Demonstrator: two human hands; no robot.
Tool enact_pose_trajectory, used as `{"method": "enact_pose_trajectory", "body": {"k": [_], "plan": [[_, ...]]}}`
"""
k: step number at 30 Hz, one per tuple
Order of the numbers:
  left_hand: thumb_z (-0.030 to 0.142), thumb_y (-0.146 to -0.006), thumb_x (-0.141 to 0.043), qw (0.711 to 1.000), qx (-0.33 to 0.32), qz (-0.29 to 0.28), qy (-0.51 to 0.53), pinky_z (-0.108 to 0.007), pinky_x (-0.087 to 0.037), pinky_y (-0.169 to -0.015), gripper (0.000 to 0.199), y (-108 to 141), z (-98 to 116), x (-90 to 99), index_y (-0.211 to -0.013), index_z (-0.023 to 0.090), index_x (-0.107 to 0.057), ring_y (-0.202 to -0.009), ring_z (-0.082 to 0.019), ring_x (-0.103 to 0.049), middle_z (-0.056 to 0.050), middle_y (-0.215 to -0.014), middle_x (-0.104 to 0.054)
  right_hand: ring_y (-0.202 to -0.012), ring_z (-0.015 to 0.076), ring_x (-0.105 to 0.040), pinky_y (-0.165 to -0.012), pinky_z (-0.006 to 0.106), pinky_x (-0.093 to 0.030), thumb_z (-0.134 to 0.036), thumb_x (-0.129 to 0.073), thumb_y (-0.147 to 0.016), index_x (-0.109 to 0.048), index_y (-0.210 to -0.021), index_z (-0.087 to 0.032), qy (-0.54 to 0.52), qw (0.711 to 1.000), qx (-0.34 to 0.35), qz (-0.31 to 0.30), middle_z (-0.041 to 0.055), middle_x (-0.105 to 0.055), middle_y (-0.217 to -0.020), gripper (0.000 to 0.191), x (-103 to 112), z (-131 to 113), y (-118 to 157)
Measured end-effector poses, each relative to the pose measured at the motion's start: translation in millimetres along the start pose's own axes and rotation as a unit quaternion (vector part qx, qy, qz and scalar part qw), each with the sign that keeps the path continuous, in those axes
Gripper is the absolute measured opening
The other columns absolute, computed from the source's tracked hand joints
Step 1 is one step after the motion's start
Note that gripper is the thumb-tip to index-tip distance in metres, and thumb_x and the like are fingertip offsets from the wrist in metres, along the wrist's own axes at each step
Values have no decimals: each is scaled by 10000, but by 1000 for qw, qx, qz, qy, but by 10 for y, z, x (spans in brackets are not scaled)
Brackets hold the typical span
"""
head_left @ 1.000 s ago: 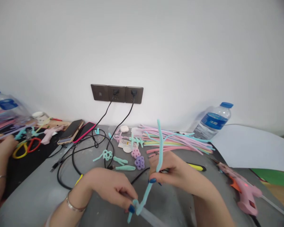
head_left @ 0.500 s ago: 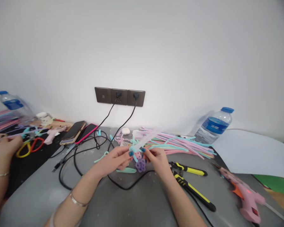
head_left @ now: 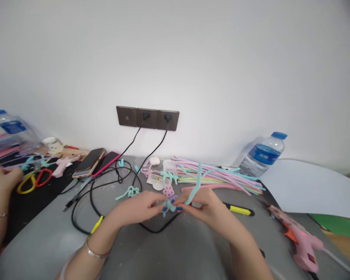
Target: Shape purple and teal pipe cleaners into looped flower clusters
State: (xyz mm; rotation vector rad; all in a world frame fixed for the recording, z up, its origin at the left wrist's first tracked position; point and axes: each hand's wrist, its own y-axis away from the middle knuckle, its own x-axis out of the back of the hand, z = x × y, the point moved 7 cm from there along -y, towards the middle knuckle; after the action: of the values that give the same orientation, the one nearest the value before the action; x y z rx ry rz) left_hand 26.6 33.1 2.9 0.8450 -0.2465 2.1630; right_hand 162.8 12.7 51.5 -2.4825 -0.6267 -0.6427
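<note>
Near the middle of the grey table, my left hand pinches the left side of a small twisted light-blue pipe cleaner piece. My right hand is closed on the right side of the same piece, fingertips almost touching the left ones. A long light-blue end rises from between the right fingers. Just behind the fingertips lie pink looped shapes and a partly covered purple one. A teal looped piece is left of them, and a teal leafy piece is farther back.
Pipe cleaners lie behind my right hand. Partly covered pliers and a pink glue gun are at right. Black cables, phones and scissors are at left, with another person's hand at the far left.
Both hands have moved down, toward the table's front, with the light-blue piece. Its long end now stands up at the right hand, and the right forearm covers more of the pliers.
</note>
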Motion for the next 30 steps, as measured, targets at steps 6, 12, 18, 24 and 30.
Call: {"method": "enact_pose_trajectory", "body": {"k": [6, 12, 18, 24, 30], "plan": [[395, -934, -479, 960, -93, -242, 107, -187, -290, -467, 347, 129, 307, -247, -1051, 153, -698, -517, -92, -351, 13, -629, -478, -513, 136, -659, -538, 249, -548, -367, -709, -811, -746, -794, -168, -222, 969, -106, -23, 40, -742, -663, 204, -95, 306, 41], [457, -932, -483, 968, -51, -113, 216, -193, -225, -444, 394, 80, 213, -27, -1080, 140, -665, -502, -79, -276, 45, -594, -360, -393, 135, -597, -372, 212, -432, -459, -791, -675, -549, -680, -197, -330, 922, -160, 122, -3, -680, -511, 357, -178, 692, -23], [511, -926, -440, 952, 9, 102, 288, -194, -210, -436, 464, -58, -84, 135, -1159, 129, -562, -474, -80, -193, 93, -551, -251, -529, 181, -680, -474, 247, -487, -428, -747, -738, -554, -673, -192, -270, 933, -168, 170, 39, -717, -605, 312, -135, 698, -1], [323, -927, -431, 978, 48, 194, 67, -247, -400, -664, 342, -71, -205, 227, -1176, 163, -601, -705, -144, -485, -49, -948, -643, -774, 210, -711, -713, 303, -534, -295, -602, -888, -723, -927, -197, -59, 989, -112, 74, 70, -758, -865, 160, -47, 382, 39], [330, -928, -463, 989, -3, -125, 85, -204, -345, -558, 292, 30, 51, -112, -1029, 161, -679, -615, -114, -425, 5, -718, -540, -684, 180, -665, -620, 261, -507, -286, -652, -863, -704, -785, -209, -42, 993, -111, -2, 26, -711, -713, 121, 65, 116, 160]]}}
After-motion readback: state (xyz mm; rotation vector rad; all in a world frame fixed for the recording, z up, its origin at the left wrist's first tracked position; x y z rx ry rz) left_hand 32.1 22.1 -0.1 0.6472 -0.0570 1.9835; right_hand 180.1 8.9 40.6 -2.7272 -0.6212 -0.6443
